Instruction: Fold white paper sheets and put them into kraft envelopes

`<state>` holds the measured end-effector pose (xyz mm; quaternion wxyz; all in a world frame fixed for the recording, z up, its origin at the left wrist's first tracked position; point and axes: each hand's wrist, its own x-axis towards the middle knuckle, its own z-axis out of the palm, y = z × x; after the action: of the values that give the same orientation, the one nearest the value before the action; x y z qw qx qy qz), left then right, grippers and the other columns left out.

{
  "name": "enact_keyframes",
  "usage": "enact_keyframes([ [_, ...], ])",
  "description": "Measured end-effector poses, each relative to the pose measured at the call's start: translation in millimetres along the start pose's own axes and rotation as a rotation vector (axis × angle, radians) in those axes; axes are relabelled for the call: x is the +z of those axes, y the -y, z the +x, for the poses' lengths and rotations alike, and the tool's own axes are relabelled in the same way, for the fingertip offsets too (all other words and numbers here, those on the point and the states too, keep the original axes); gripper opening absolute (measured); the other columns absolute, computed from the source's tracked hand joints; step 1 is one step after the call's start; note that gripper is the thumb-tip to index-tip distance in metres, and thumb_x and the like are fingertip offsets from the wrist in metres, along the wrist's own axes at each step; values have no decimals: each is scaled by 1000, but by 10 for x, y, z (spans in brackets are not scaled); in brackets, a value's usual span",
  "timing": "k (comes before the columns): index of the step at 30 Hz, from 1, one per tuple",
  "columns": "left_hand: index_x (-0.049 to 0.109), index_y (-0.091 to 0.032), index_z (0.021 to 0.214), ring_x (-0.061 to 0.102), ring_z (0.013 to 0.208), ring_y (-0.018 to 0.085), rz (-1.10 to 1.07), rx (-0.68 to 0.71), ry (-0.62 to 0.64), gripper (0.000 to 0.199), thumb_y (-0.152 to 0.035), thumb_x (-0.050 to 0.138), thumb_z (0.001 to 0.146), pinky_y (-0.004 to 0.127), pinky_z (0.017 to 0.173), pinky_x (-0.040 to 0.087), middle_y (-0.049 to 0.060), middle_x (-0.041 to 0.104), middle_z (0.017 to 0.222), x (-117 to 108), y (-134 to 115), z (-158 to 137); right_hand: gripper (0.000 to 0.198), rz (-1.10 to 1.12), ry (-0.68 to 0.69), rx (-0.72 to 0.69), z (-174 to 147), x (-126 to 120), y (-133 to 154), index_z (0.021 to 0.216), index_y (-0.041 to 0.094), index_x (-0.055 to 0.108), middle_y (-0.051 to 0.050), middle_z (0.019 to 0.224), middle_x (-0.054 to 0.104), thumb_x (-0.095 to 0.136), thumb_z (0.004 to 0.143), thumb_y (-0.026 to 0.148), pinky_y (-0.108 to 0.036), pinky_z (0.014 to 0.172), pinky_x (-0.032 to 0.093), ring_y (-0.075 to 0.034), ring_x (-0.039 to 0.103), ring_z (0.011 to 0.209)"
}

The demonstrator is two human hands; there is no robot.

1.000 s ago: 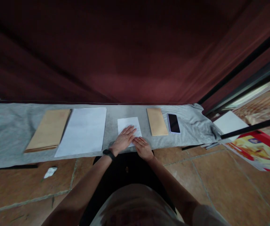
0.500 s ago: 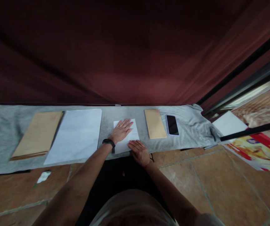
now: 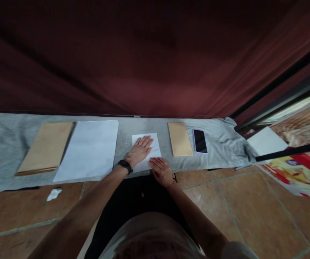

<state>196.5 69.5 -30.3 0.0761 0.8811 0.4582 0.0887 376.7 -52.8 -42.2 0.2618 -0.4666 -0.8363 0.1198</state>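
Note:
A small white sheet of paper (image 3: 155, 145), apparently folded, lies on the grey cloth in front of me. Across its middle rests my left hand (image 3: 142, 149), flat with the fingers stretched out; a black band circles that wrist. My right hand (image 3: 161, 170) lies on the lower right corner of the paper, fingers straight and side by side, with nothing held. To the right of the paper is a brown envelope (image 3: 180, 139). Large white sheets (image 3: 90, 149) lie to the left, beside a pile of larger brown envelopes (image 3: 46, 147).
A phone (image 3: 200, 141) lies right of the small envelope. The narrow surface is covered by a grey cloth (image 3: 216, 144), with a dark red curtain (image 3: 144, 82) behind it. A printed box (image 3: 300, 172) and black bars stand at right. Crumpled white paper (image 3: 54, 194) is on the tiled floor.
The view has shifted slightly. Both hands stay on the small paper in nearly the same places, the right fingers now lying a little more over its lower right corner.

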Motion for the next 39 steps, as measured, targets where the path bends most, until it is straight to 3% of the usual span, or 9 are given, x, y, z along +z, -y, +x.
enact_keyframes([
  [12,40,-23,157,21,157,23,3,76,75,54,-37,29,107,46,129,15,4,37,165,-96,-186,-663,45,-27,-24,4,7,35,-12,133,20,66,-7,143,64,54,91,12,-43,123,37,-20,55,136],
  [18,42,-20,156,24,156,24,-39,117,16,57,-48,35,106,47,129,19,7,38,164,-79,-247,-1019,44,-39,-6,7,-3,21,-12,136,20,65,-6,145,62,53,94,11,-44,123,37,-20,54,137],
  [21,45,-21,153,30,154,23,-74,127,-20,53,-42,41,104,48,127,25,8,42,162,-77,-236,-1127,44,-53,15,8,5,-3,-11,136,21,65,-6,145,62,53,96,11,-44,122,38,-21,55,137],
  [27,63,-21,136,53,139,20,-239,70,-95,41,-26,38,104,44,119,42,8,61,146,-133,-146,-1217,37,-6,55,-49,13,-82,-41,132,24,68,-6,139,67,53,100,12,-42,119,42,-20,61,129],
  [32,71,-23,121,65,123,21,-377,6,-188,37,-34,39,105,43,111,51,6,72,129,-173,-133,-1348,25,110,27,-2,-40,-191,-78,120,24,74,-5,124,75,57,102,22,-37,109,49,-19,67,118],
  [39,73,-22,109,70,111,24,-525,-150,-342,34,-46,51,100,44,103,54,7,77,114,-106,-71,-1415,16,180,-19,154,-71,-310,-177,108,24,76,-5,111,77,62,99,24,-36,99,52,-20,69,106],
])
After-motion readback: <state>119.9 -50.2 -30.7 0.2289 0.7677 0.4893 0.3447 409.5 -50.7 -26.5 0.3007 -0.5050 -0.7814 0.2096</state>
